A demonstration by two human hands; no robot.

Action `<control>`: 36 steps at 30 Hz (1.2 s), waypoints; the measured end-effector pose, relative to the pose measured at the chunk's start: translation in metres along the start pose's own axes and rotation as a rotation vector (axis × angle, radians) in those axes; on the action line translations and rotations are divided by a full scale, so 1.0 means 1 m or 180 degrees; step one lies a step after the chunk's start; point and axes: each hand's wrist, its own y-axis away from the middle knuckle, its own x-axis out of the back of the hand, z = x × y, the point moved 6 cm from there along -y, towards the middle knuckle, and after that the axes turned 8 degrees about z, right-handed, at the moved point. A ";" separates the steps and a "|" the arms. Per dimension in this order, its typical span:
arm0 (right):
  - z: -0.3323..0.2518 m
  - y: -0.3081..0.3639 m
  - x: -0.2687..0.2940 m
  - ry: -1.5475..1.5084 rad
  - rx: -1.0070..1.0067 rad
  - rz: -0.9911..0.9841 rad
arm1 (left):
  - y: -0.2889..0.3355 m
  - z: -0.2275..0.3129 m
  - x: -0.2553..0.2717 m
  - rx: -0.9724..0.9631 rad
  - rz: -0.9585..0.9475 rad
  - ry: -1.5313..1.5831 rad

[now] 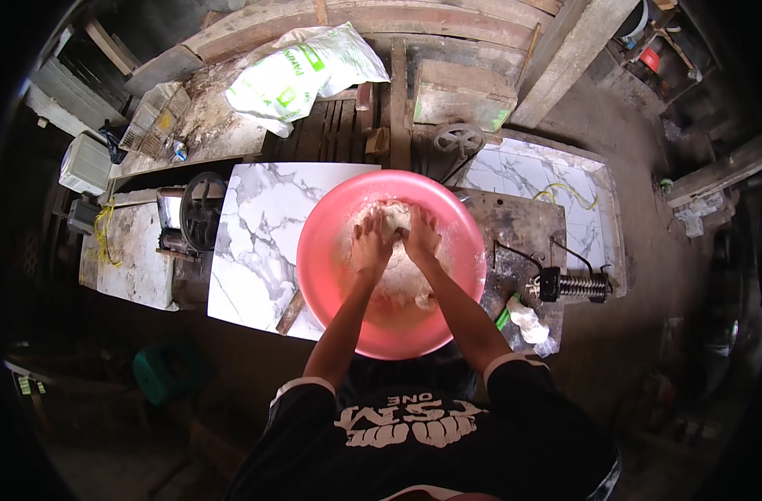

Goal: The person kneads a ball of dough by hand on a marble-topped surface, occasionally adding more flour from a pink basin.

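Observation:
A large pink basin (314, 259) stands in front of me, holding pale floury dough (398, 267) with loose flour around it. My left hand (369, 245) lies on the floury mass, its fingers spread and pointing away from me. Beside it, my right hand (422, 237) rests on the same mass, fingers likewise apart. The two thumbs come close together in the middle. Some fingertips are sunk in or coated by the flour. A small lump (424, 301) sits near the basin's right inner side.
A marble-patterned board (260, 242) is left of the basin. On the right, a worn table (523, 217) carries a spring-like metal roller device (571, 286) and a crumpled white bag (528, 321). Handwheels (202, 211) flank the work area. A white-and-green sack (302, 79) lies at the back.

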 end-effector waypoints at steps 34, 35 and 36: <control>-0.020 0.039 0.008 -0.0946 0.1479 -0.1592 | 0.031 -0.023 0.000 0.0486 -0.0263 0.0883; -0.021 0.042 0.006 -0.0951 0.1475 -0.1796 | 0.033 -0.025 0.002 0.0524 -0.0125 0.0865; -0.017 0.044 0.005 -0.0959 0.1429 -0.1813 | 0.034 -0.014 0.011 0.0530 -0.0173 0.0859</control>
